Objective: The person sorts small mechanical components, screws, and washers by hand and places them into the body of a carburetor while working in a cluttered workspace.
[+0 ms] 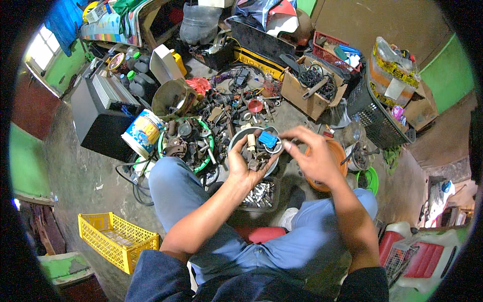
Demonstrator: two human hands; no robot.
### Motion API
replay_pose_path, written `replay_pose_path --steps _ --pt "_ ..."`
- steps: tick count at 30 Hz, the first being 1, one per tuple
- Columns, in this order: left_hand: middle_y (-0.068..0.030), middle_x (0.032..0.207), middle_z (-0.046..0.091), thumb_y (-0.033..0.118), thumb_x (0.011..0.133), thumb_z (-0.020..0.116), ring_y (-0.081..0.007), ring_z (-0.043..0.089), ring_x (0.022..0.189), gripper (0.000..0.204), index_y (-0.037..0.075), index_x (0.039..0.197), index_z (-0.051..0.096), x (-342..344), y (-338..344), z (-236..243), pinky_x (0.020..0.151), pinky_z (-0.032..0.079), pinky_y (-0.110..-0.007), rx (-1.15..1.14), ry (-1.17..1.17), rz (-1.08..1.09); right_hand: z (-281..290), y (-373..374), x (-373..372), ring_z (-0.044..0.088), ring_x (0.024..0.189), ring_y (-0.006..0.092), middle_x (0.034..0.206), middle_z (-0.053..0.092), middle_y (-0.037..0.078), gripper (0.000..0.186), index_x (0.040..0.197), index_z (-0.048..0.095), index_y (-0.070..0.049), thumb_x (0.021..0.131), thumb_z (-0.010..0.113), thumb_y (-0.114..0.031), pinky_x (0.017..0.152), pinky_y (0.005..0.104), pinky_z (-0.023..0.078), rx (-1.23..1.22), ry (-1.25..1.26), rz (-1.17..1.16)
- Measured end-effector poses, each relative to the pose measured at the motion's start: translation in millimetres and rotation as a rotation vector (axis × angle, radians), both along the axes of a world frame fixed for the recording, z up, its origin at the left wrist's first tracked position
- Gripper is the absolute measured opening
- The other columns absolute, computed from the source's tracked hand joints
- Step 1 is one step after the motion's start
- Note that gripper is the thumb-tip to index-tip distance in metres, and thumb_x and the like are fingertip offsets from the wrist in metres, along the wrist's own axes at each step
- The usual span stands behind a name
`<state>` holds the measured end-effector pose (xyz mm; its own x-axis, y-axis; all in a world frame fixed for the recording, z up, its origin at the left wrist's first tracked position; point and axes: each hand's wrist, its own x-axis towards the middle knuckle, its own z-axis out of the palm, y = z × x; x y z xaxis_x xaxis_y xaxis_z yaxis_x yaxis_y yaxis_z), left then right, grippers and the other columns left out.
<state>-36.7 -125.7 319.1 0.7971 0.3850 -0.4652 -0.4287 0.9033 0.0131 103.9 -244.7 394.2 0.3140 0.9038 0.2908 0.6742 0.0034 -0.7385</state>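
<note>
My left hand [242, 164] is cupped, palm up, around a handful of small parts, above a round grey bowl [236, 137]. In it lie a blue plastic piece [267, 139], a cream-coloured cylindrical piece [251, 142] and dark, grimy metal parts [255, 160]. A pale ring or wire loop shows just under the blue piece. My right hand [316, 157] is at the right edge of this handful. Its thumb and forefinger are curved and apart beside the blue piece, and I see nothing between them. The bowl is partly hidden by my hands.
Between my legs is a clear tray [259, 195] of small metallic cylinders. An orange basin [329, 153] stands right, a green-rimmed basin [209, 132] of parts left. Beyond lie loose scrap, a cardboard box [297, 93] of cables and a black crate [380, 118]. A yellow crate [108, 236] sits near left.
</note>
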Motion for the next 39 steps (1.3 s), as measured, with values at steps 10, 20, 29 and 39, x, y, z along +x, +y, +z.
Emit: replay_pose_path --steps 10,20,29,39 --pt "-0.0093 0.111 0.07 0.036 0.101 0.042 -0.0232 0.066 0.095 0.039 0.014 0.122 0.067 12 1 -5 0.078 0.056 -0.04 0.107 0.074 -0.07 -18 1 -18 0.066 0.094 0.0328 0.103 0.064 0.013 0.025 0.112 0.072 -0.007 0.087 0.072 -0.012 0.083 0.0422 0.054 0.033 -0.139 0.075" --pt "-0.0095 0.107 0.068 0.036 0.101 0.044 -0.0245 0.065 0.098 0.036 0.014 0.12 0.065 14 9 -14 0.085 0.054 -0.044 0.1 0.048 -0.011 -21 18 -11 0.067 0.089 0.0391 0.102 0.064 0.015 0.015 0.104 0.067 -0.005 0.09 0.067 -0.01 0.076 0.0465 0.054 0.065 -0.109 0.058" --pt "-0.0091 0.111 0.07 0.034 0.101 0.041 -0.0263 0.065 0.099 0.037 0.015 0.121 0.066 15 19 -9 0.085 0.053 -0.043 0.051 0.073 0.047 -20 22 -14 0.067 0.089 0.0376 0.103 0.063 0.015 0.019 0.104 0.068 -0.005 0.086 0.071 -0.007 0.077 0.0458 0.055 -0.011 -0.185 0.14" --pt "-0.0108 0.109 0.071 0.031 0.1 0.042 -0.0278 0.067 0.098 0.036 0.011 0.117 0.067 14 28 -17 0.088 0.054 -0.044 0.068 0.015 0.095 -26 31 -20 0.067 0.088 0.036 0.101 0.062 0.014 0.017 0.099 0.066 -0.003 0.085 0.071 -0.01 0.077 0.047 0.055 -0.013 -0.232 0.082"
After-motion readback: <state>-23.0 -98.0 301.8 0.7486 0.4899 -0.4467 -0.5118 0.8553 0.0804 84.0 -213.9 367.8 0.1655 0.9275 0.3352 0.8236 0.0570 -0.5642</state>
